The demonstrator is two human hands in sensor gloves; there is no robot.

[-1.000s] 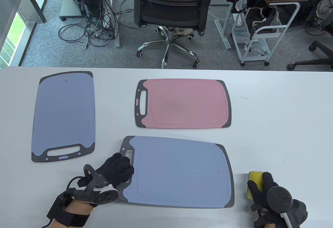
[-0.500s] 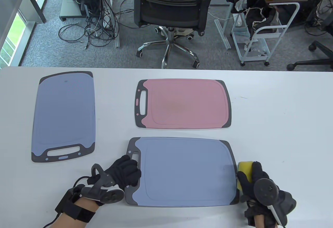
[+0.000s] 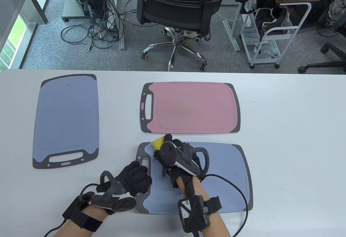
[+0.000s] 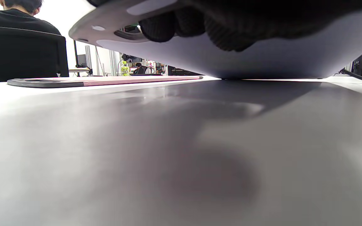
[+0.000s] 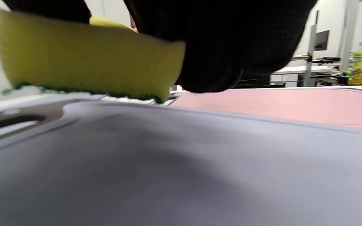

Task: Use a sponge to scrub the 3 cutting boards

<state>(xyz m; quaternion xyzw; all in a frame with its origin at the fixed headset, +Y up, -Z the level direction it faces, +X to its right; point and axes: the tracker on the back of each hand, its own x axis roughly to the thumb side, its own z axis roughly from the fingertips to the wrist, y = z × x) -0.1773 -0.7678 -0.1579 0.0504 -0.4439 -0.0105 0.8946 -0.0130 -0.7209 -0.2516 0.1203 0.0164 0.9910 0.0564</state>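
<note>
Table view, items on the white table (image 3: 283, 139): near blue cutting board (image 3: 221, 177), lying flat at the front edge, handle end to the left; pink cutting board (image 3: 192, 108) just beyond it, apart, handle also left; second blue cutting board (image 3: 66, 118) well apart at the far left, handle toward the person.

Right hand (image 3: 178, 158): over the near board's far left corner, fingers curled round a yellow sponge (image 3: 157, 142). Right wrist view shows the sponge (image 5: 83, 62) with its green scrub face downward, at the board's surface (image 5: 181, 163) close to the handle slot; whether it touches cannot be told.

Left hand (image 3: 133, 178): grips the near board's handle end. Left wrist view shows fingers (image 4: 222, 34) curled under that edge, which is raised off the table.

Beyond the table: office chair (image 3: 178, 4), wire trolley (image 3: 273, 31).
</note>
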